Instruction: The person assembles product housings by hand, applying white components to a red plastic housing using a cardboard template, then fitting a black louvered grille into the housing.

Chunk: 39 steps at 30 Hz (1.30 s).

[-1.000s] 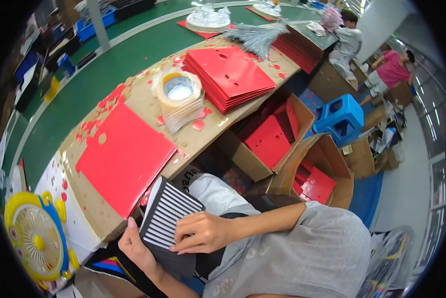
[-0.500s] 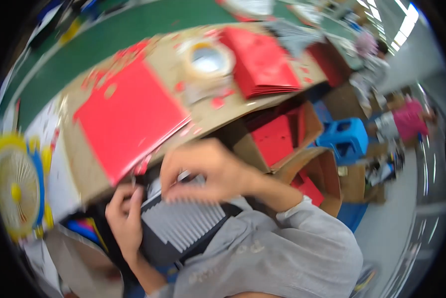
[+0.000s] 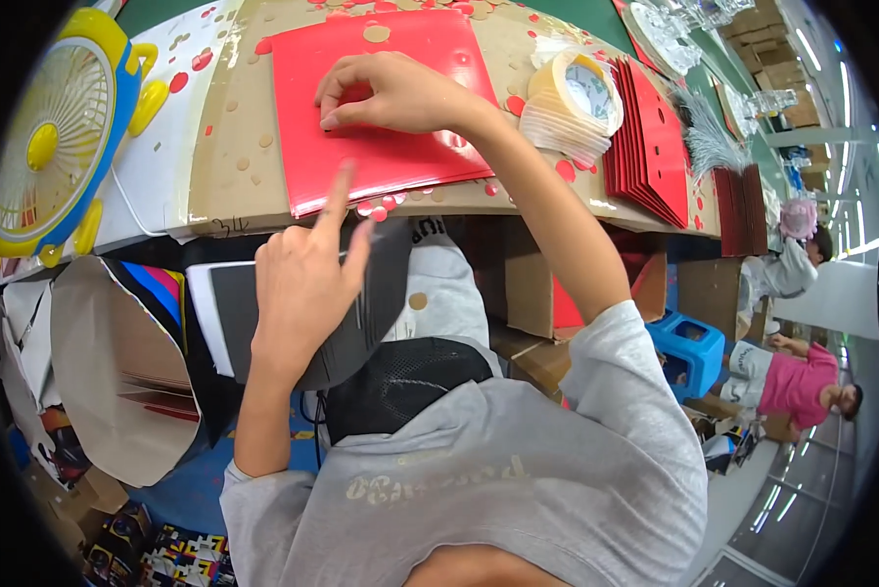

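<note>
A stack of red paper sheets (image 3: pixel 400 157) lies on a cardboard-covered bench (image 3: pixel 229 166) strewn with red and tan punched dots. My right hand (image 3: pixel 391 93) reaches out over it, fingers curled, fingertips pinching at the top sheet near its left side. My left hand (image 3: pixel 302 279) is lower, above my lap, with fingers spread and the index finger pointing up to the sheets' near edge. Under that hand a dark ribbed panel with a white border (image 3: pixel 229 308) rests on my lap.
A tape roll (image 3: pixel 577 93) and a fanned stack of red folded cards (image 3: pixel 645 137) sit right of the sheets. A yellow desk fan (image 3: pixel 43 147) lies at the left. Below are a curved cardboard sheet (image 3: pixel 116 372), cardboard boxes, a blue stool (image 3: pixel 689 352), and a person in pink (image 3: pixel 797 386).
The view has swung down and closer. My right hand left the ribbed panel and reached up onto the red sheets. My left hand let go of the panel's edge and points upward.
</note>
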Available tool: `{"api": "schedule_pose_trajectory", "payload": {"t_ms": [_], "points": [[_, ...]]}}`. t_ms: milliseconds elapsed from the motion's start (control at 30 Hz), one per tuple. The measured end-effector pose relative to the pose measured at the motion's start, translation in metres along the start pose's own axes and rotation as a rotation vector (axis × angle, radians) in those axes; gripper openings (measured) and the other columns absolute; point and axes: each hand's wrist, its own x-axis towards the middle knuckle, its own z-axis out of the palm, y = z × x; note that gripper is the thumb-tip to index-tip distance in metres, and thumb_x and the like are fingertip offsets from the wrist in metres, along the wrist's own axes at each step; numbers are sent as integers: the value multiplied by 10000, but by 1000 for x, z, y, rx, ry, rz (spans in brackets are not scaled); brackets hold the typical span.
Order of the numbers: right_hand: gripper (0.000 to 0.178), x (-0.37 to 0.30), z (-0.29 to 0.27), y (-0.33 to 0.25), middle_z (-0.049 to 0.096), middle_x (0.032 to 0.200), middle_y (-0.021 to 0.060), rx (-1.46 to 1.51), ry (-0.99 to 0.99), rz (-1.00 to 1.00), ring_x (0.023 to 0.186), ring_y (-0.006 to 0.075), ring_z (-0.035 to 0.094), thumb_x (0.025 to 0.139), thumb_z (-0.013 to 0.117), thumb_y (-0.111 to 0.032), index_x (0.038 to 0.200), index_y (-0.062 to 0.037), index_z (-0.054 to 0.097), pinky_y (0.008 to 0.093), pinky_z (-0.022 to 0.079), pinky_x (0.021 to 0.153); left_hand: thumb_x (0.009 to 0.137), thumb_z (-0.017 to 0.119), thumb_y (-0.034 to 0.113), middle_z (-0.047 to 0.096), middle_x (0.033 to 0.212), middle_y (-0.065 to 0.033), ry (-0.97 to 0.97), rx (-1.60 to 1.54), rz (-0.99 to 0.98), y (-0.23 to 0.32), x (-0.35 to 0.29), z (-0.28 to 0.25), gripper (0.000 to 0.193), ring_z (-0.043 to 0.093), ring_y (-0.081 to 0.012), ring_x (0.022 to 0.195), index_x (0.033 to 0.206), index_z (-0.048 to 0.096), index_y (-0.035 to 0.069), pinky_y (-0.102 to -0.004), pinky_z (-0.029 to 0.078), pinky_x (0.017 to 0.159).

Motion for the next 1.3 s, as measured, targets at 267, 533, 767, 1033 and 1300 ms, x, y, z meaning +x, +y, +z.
{"api": "schedule_pose_trajectory", "payload": {"t_ms": [267, 533, 767, 1033, 1300], "points": [[162, 1, -8, 6, 691, 1196, 70, 85, -79, 40, 1090, 234, 652, 812, 751, -231, 900, -109, 812, 343, 503, 968, 911, 685, 232, 536, 492, -141, -34, -131, 9, 0, 5, -4, 526, 586, -328, 453, 1383, 584, 24, -430, 483, 532], [133, 9, -3, 3, 674, 1114, 53, -16, -106, 44, 1049, 218, 639, 800, 751, -221, 855, -112, 802, 354, 491, 930, 897, 681, 233, 518, 459, -105, 60, 162, 84, 4, 5, 1, 536, 555, -269, 397, 1386, 593, 29, -412, 457, 452], [239, 12, -5, -2, 694, 1076, 56, -172, -74, 82, 999, 219, 661, 790, 785, -248, 973, -95, 787, 349, 515, 909, 874, 670, 206, 499, 438, -87, 68, 266, 141, 9, 12, 2, 502, 558, -238, 392, 1322, 634, -14, -385, 469, 451], [399, 31, -35, 65, 690, 1190, 145, -419, 571, -32, 1138, 313, 640, 897, 653, -255, 1262, -98, 682, 413, 496, 996, 907, 624, 172, 564, 471, -82, 73, 369, 274, 21, 29, 7, 432, 607, -216, 426, 1171, 648, -170, -343, 512, 484], [556, 38, -66, 74, 646, 1302, 171, -397, 221, 117, 1248, 323, 569, 844, 595, -345, 1310, -46, 640, 445, 357, 1114, 926, 609, 182, 597, 494, -93, 70, 356, 280, 21, 24, 9, 435, 607, -215, 416, 1142, 648, -193, -342, 512, 489]]}}
